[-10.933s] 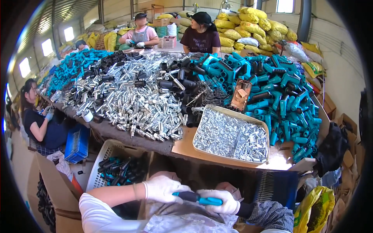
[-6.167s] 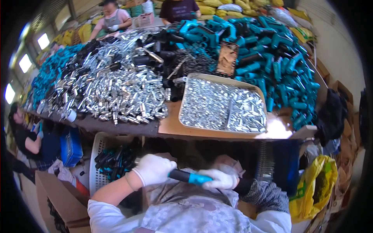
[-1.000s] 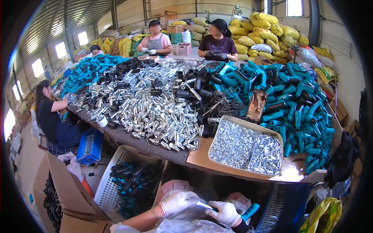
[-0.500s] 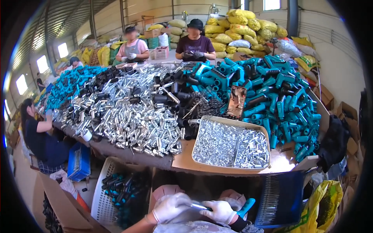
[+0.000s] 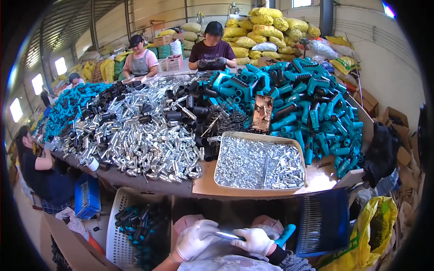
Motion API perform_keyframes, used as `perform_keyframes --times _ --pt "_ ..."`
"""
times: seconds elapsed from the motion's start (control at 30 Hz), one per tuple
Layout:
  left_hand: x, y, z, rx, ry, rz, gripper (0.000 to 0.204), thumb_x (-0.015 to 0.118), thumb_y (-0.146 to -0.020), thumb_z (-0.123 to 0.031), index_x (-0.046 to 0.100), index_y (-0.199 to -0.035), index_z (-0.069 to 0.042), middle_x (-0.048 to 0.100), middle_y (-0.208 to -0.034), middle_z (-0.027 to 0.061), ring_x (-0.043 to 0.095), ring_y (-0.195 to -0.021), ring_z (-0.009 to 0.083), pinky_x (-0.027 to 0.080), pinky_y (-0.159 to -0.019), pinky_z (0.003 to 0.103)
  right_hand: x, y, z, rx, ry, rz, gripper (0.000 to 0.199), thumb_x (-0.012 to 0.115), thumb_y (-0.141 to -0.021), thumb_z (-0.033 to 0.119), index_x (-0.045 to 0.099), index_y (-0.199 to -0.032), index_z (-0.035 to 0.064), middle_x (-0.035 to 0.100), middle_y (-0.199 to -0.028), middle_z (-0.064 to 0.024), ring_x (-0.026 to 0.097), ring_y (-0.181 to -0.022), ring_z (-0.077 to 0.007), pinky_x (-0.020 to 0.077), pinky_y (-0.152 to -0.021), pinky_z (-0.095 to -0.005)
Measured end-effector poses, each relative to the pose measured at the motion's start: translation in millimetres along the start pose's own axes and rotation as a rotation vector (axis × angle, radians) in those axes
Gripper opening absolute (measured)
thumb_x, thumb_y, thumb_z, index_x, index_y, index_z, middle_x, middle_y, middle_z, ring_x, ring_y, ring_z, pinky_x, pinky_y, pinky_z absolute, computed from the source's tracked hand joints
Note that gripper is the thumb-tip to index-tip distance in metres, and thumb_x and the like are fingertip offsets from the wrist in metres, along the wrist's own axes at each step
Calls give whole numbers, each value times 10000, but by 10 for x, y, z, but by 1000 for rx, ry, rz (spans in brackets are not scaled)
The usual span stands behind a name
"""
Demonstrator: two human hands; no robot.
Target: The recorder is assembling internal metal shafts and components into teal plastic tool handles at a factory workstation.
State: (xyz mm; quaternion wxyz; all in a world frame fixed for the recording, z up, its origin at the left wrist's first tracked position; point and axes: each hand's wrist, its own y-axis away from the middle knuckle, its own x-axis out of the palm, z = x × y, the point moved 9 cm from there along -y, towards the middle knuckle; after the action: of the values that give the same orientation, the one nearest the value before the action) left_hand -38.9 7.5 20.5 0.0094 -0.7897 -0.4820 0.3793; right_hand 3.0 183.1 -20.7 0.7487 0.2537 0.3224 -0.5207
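Observation:
Both my hands wear white gloves and meet low in the picture, over my lap. My left hand (image 5: 195,238) pinches a slim silver metal piece (image 5: 227,235) at its left end. My right hand (image 5: 256,240) grips a blue handle part (image 5: 286,234) that sticks out to the right, and the silver piece runs into that hand. Just beyond, on the table edge, stands a shallow tray (image 5: 261,137) full of small silver metal pieces.
The long table (image 5: 205,183) carries heaps of silver tubes (image 5: 140,140), black sleeves (image 5: 181,110) and blue handles (image 5: 312,108). A white basket (image 5: 118,226) with finished pieces stands at lower left, a blue crate (image 5: 323,221) at right. Three people work around the table; sacks are piled behind.
Across the frames my hands stay together at my lap working on the blue handle and the silver piece. My head has lifted and shifted slightly, so the table sits differently in view.

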Motion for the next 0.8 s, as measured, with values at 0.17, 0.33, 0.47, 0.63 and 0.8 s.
perform_keyframes --times 0.17,0.33,0.47,0.63,0.8 --pt "157 10 207 -303 76 192 192 679 -891 -263 742 -1028 -144 726 -1005 77 696 -927 294 547 -854 380 29 1 58 -32 -10 49 448 602 -954 483 665 -1196 111 717 -928 -178 695 -854 -378 551 -730 -465" --pt "-32 -81 -173 -9 53 5 156 749 -838 -147 750 -993 -136 698 -1125 43 681 -987 246 557 -822 343 -99 18 -19 -56 -108 6 485 613 -955 465 652 -1221 62 712 -959 -206 692 -881 -390 550 -750 -461" --pt "143 -84 171 -260 279 95 577 765 -788 -96 562 -1319 -1 654 -1179 180 654 -1075 295 518 -946 364 -285 42 -35 16 -602 -127 364 618 -962 328 642 -1102 -7 695 -986 -142 666 -897 -249 523 -804 -380" --pt "180 13 104 -115 16 509 593 795 -798 -287 616 -1308 -43 672 -1224 162 650 -1115 340 487 -1008 393 -742 -185 189 -312 -1849 -556 289 670 -955 405 618 -1025 129 629 -952 -14 585 -899 -190 416 -940 -422" --pt "-554 -37 -30 -237 334 340 473 743 -829 -171 657 -1278 -54 689 -1243 126 677 -1125 261 510 -969 351 -480 -168 -608 145 -2094 -782 434 522 -1025 496 513 -727 181 561 -763 -4 542 -742 -183 434 -969 -482"
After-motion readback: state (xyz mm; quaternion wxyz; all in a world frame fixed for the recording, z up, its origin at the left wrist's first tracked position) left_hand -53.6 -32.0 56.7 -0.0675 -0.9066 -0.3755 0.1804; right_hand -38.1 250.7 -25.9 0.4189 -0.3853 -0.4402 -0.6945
